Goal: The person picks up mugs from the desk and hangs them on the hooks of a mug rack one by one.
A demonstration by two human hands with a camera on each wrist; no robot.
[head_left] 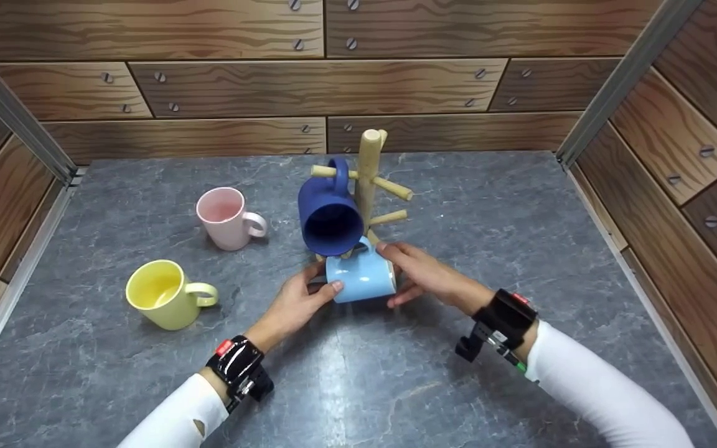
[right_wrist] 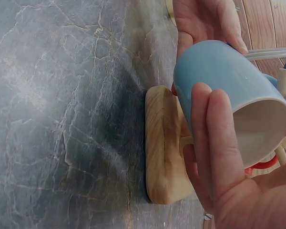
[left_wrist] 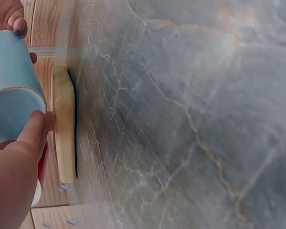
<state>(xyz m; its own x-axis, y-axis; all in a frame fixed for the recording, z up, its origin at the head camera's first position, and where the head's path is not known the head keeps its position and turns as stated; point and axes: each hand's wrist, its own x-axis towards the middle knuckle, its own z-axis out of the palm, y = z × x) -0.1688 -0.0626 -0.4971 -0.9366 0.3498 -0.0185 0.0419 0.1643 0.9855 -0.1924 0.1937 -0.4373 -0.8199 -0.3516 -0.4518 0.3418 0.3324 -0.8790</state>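
Observation:
Both hands hold a light blue mug [head_left: 361, 277] on its side, low at the front of a wooden mug tree [head_left: 368, 180]. My left hand [head_left: 293, 298] grips its left end, the thumb on the front. At the right end, my right hand [head_left: 430, 277] holds it with the thumb near the handle and fingers along the side [right_wrist: 221, 138]. Up at the handle, a peg [right_wrist: 283, 82] appears to pass through the loop; the head view partly hides this. Above it a dark blue mug [head_left: 327, 211] hangs by its handle from an upper peg.
On the left of the grey tabletop [head_left: 458, 398] stand a pink mug [head_left: 224, 221] and a yellow mug [head_left: 168, 298], both upright. Something red [right_wrist: 267, 163] shows behind the tree. Bare pegs [head_left: 393, 188] stick out to the right. Wood-patterned walls [head_left: 240, 87] surround the table.

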